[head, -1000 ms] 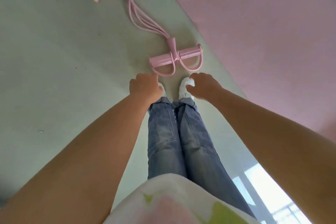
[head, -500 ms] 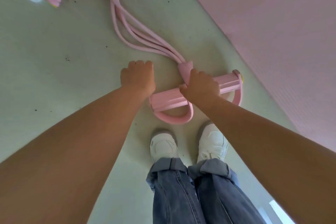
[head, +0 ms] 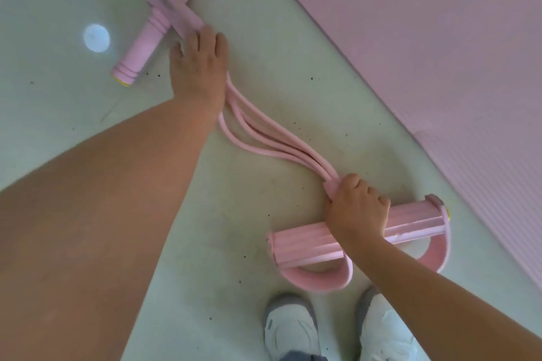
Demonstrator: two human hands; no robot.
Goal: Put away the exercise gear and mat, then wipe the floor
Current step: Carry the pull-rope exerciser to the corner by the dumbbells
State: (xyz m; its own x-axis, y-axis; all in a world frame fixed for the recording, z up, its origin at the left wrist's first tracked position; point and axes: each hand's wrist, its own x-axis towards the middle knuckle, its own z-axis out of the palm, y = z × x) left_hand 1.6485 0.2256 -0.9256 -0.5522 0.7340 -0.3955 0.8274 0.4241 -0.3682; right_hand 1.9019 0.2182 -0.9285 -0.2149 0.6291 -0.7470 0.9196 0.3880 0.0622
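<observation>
Pedal resistance puller [head: 264, 138] lay stretched on the pale floor [head: 58, 9], running from far left to near right, just beside the edge of the pink exercise mat [head: 425, 38], which filled the far right of the view.

Right hand [head: 356, 208] was curled round the middle of the foot bar [head: 308, 243], at the spot where the tubes join it. The two foot loops [head: 316, 278] drooped on the near side of the bar, just beyond a pair of white shoes [head: 293, 331].

Left hand [head: 199, 67] lay over the far end of the elastic tubes [head: 258, 132], fingers reaching the strap below the foam handle [head: 155, 26]. Whether it had actually gripped could not be told; the fingers looked fairly straight, pressed down rather than wrapped.

Handling, as judged: light gear, soft foam at handle and bar, tubes limp and slack in the middle. Lifted by one end only, the other end would likely dangle and swing. Best holds seemed to be the rigid parts, handle and bar, brought together so the tubes fold.

Floor showed dark specks and a round light patch [head: 96, 38] at the far left. Mat not yet rolled; wiping not begun.
</observation>
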